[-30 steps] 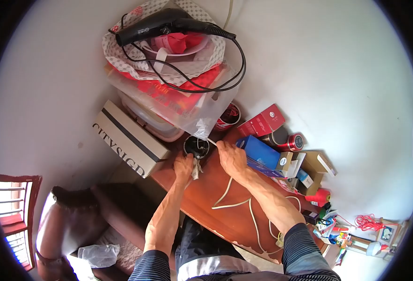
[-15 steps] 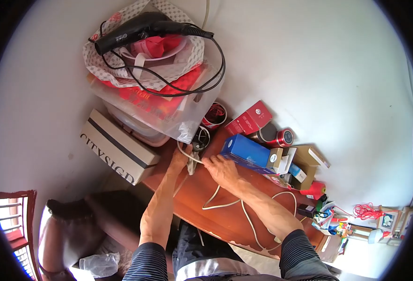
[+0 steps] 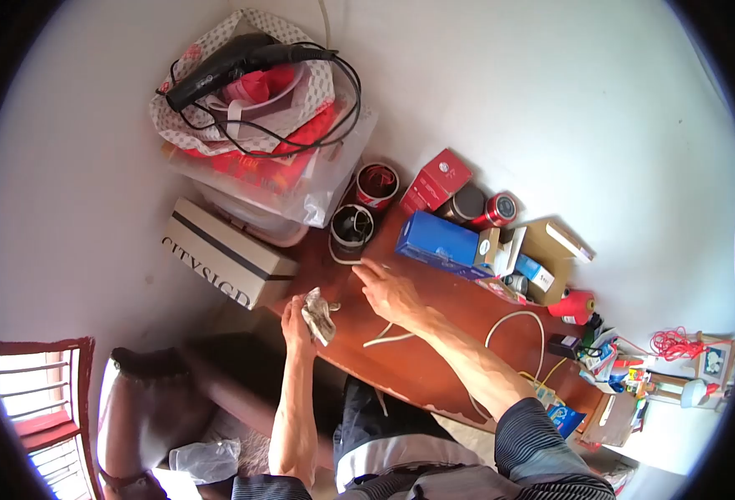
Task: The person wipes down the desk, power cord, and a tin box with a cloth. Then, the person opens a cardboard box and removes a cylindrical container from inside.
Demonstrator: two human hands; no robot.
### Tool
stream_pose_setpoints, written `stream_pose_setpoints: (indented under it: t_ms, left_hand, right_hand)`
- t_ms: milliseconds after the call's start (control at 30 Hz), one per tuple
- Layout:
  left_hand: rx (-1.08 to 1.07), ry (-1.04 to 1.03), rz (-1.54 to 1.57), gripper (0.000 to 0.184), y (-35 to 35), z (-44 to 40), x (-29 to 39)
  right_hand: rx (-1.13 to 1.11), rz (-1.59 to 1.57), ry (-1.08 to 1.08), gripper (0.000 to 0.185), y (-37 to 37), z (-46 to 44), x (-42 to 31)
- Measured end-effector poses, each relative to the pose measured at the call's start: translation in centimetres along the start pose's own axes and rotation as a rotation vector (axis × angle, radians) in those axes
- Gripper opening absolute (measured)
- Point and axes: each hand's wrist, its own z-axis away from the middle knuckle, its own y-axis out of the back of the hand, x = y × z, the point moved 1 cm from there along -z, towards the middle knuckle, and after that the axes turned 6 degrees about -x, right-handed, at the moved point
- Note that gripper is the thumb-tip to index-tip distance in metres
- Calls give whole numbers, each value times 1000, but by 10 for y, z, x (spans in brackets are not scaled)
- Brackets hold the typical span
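My left hand [image 3: 296,322] is closed on a crumpled, dirty whitish cloth [image 3: 321,318] near the front edge of the brown table [image 3: 359,350]. Higher up, the fingers of my right hand [image 3: 391,293] pinch a white cord [image 3: 346,261]. That cord curves around the near side of a dark, open-topped can [image 3: 351,227] with a pale rim. More of it runs beneath my right forearm and loops over the tabletop. Just behind the dark can stands a red can [image 3: 377,185] with dark and red contents.
A hair dryer [image 3: 217,71] lies on a bag atop plastic bins, beside a lettered cardboard box [image 3: 226,254]. Right of the cans are a blue box [image 3: 438,244], a red box [image 3: 438,179], a red tin [image 3: 500,208] and an open carton [image 3: 550,254]. A chair stands lower left.
My left hand has drawn back from the dark can toward the table's front edge, lifting the cloth. My right hand stays by the cord, which now lies around the can's near side.
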Motion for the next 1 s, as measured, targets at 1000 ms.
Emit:
stream_pose_setpoints:
  t_ms: [1000]
  left_hand:
    - [-289,263,-312,54,-61,294,-130]
  right_hand:
    - [-58,-1144,-652,38,-84,294,-37]
